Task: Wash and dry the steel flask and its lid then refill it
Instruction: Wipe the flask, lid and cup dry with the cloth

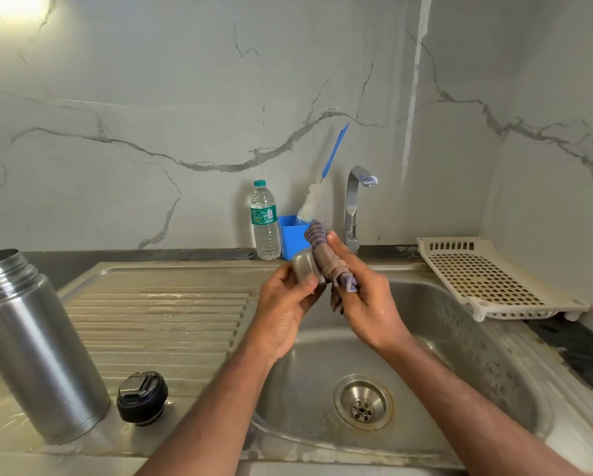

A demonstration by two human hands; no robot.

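The open steel flask [37, 345] stands upright at the left on the sink's draining board [157, 314]. Its black inner lid [142, 398] lies beside it on the board. My left hand [288, 304] holds a small steel cup-shaped lid [304, 267] over the basin. My right hand [363, 297] grips a rolled striped cloth [326, 259] pressed against that steel lid.
A steel sink basin [442, 338] with a drain [363, 402] lies below my hands. The tap [355, 204] stands behind, with no water running. A plastic water bottle [265, 219], a blue holder [293, 235] with a bottle brush [319, 190], and a cream drying rack [494, 276] line the counter.
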